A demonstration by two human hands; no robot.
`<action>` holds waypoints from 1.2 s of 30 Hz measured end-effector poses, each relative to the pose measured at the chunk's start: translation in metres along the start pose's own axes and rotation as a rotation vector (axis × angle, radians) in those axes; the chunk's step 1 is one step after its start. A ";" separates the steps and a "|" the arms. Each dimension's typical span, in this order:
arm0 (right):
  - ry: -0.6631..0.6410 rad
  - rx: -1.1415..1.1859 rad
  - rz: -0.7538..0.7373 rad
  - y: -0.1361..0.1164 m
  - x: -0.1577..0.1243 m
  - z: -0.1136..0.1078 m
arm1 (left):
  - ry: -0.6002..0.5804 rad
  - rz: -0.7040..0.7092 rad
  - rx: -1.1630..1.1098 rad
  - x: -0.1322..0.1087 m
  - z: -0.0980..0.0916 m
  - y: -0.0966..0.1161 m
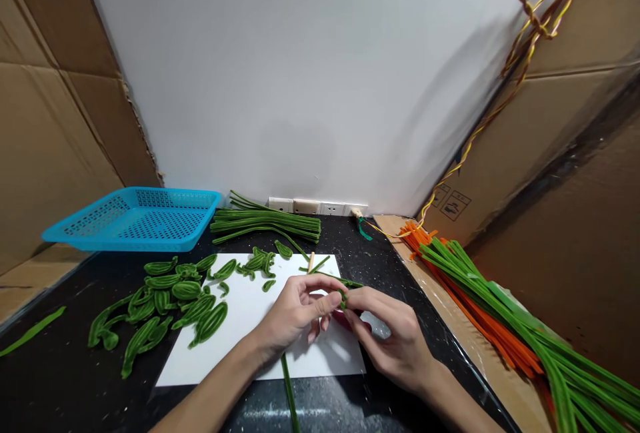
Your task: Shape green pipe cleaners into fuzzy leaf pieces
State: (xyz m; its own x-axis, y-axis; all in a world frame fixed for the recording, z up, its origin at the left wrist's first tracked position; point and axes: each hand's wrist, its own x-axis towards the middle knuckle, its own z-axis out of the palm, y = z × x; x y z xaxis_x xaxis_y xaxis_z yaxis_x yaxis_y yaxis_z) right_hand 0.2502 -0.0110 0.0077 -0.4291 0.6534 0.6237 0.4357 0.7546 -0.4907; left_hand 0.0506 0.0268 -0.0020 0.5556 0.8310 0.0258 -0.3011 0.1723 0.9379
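One fuzzy green strip extends past the near edge of a white sheet. Above the sheet, the left hand and right hand pinch a small green piece between thumbs and fingers. Green leaf shapes lie leftward; beyond are bundled green stems and a blue basket.

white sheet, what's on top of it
On the white sheet lie some looped green shapes, a pale stick and green strips. The right hand partly covers something red; paper under it and the left hand cannot be seen.
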 end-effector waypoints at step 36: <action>0.128 -0.110 -0.023 0.006 0.002 0.007 | 0.321 0.130 0.214 0.002 0.005 -0.005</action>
State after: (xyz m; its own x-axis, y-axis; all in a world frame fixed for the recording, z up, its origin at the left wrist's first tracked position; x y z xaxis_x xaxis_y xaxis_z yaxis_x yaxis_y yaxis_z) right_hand 0.2469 -0.0050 0.0017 -0.3388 0.6178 0.7096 0.5139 0.7533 -0.4104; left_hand 0.0571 0.0248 -0.0050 0.2428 0.9674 0.0717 -0.1662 -0.0313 0.9856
